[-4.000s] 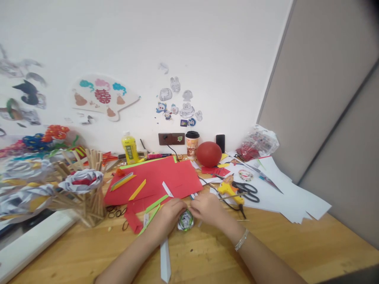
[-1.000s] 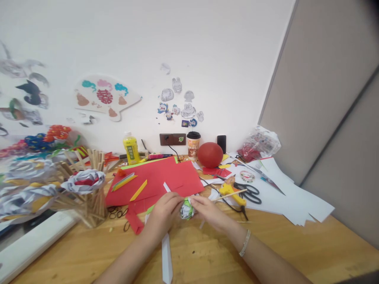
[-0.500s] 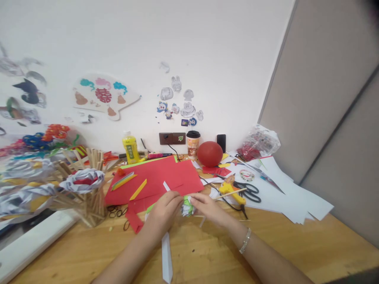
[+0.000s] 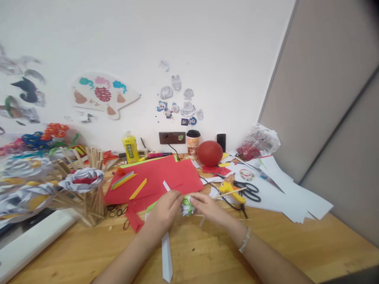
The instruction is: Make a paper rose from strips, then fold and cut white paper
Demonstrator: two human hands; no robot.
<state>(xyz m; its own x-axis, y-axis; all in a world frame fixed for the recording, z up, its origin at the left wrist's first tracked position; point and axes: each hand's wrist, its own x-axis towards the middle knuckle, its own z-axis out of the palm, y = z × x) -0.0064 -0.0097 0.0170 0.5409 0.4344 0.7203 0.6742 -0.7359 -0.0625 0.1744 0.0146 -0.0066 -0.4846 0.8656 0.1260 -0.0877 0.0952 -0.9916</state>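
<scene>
A small green and white folded paper piece (image 4: pixel 187 206) is between my two hands, over the wooden table. My left hand (image 4: pixel 167 207) pinches its left side, fingers bent together. From the other side, my right hand (image 4: pixel 209 207) grips it with thumb and fingers. A thin wooden stick (image 4: pixel 229 193) extends to the right behind my right hand; whether it joins the paper piece is hidden. Below my left hand, a long white paper strip (image 4: pixel 167 258) lies toward the table's front edge.
Red paper sheets (image 4: pixel 160 173) lie behind my hands. To the right are a yellow glue gun (image 4: pixel 235 194), black scissors (image 4: pixel 250 191) and white paper (image 4: pixel 299 189). Wooden sticks (image 4: pixel 85 205) and paper flowers (image 4: pixel 28 197) stand left. A red balloon (image 4: pixel 210 153) and a cup (image 4: pixel 193 144) are at the back.
</scene>
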